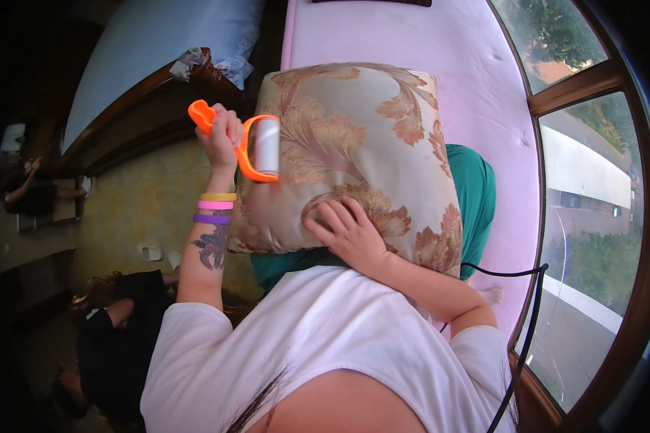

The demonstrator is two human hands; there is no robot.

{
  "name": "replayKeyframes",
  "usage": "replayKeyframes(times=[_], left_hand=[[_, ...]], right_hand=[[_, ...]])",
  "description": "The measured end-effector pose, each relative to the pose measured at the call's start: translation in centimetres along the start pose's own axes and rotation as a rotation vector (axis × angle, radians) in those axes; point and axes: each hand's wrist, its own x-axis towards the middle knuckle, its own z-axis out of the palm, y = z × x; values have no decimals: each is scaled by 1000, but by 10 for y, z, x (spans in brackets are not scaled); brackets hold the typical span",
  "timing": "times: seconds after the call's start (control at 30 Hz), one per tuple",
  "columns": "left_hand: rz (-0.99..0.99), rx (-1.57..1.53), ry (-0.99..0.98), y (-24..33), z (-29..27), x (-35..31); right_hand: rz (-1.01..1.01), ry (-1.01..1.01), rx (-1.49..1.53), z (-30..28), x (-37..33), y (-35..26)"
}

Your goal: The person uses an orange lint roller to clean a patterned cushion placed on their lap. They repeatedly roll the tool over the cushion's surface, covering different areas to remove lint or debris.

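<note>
A square cushion [325, 108] in shiny beige cloth with brown and gold leaf patterns lies across my lap. My left hand [222, 139] is wrapped round the orange handle of a lint roller [268, 146], whose white roll stands over the cushion's left side. Whether the roll touches the cloth, I cannot tell. Lower on the cushion rests my right hand [352, 237], its fingers spread and slightly bent on the fabric, with nothing held.
Beneath me is a pink padded seat [477, 86] beside a wood-framed window [592, 195]. A black cable [531, 317] loops near my right arm. A bed [159, 65] stands at the far left. A person in black [119, 346] is at the lower left, near white slippers [152, 252].
</note>
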Motion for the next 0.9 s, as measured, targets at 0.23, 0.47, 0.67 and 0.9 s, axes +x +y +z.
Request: replayKeyframes(times=[0.23,0.47,0.67,0.9], left_hand=[[26,562,232,23,-75,-27],[-5,268,33,68,-32,-27],[8,269,-125,79,33,-1],[169,481,-164,36,89,32]], right_hand=[[-147,60,-3,-3,5,10],[-232,-51,208,-40,18,14],[-338,-240,310,-72,-5,-4],[68,-114,1265,-143,74,103]])
